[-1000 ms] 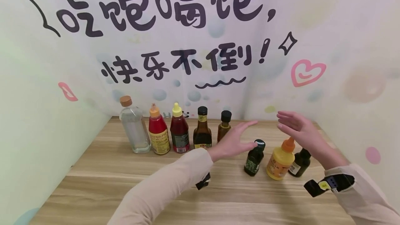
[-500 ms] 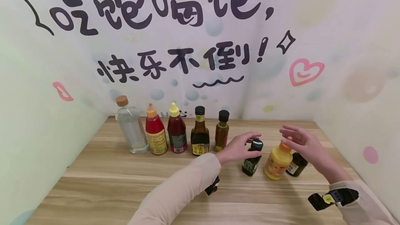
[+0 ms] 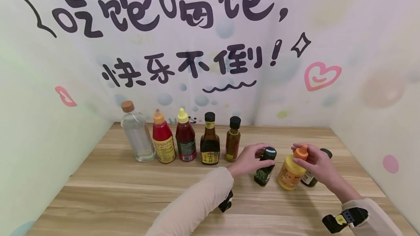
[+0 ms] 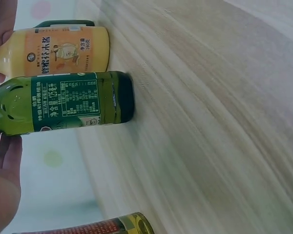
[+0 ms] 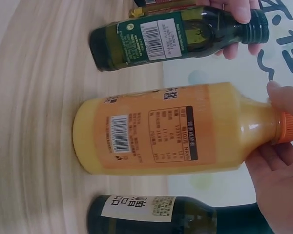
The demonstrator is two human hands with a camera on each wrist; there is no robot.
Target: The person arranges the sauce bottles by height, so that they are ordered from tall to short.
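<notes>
My left hand (image 3: 247, 160) grips the neck of a small green olive oil bottle (image 3: 263, 174), which stands upright with its dark cap above the fingers. To its right, my right hand (image 3: 321, 165) holds a yellow honey mustard squeeze bottle (image 3: 290, 172) around the neck, just under its orange cap (image 3: 300, 152). Thumb and fingers lie on opposite sides of that neck in the right wrist view. A dark bottle with a white label (image 5: 151, 214) stands beside the mustard, partly hidden behind my right hand in the head view.
Along the back left of the wooden table (image 3: 131, 199) stand a clear bottle (image 3: 138, 139), a red sauce bottle (image 3: 164, 146), a dark red one with a yellow cap (image 3: 186, 143), a soy sauce bottle (image 3: 210, 146) and a slim brown bottle (image 3: 232, 145). A printed cloth (image 3: 183, 94) hangs behind.
Both hands have come down from above the bottles. The left hand has taken hold of the olive oil bottle's neck, the right hand the mustard bottle's neck. The bottles stand where they were.
</notes>
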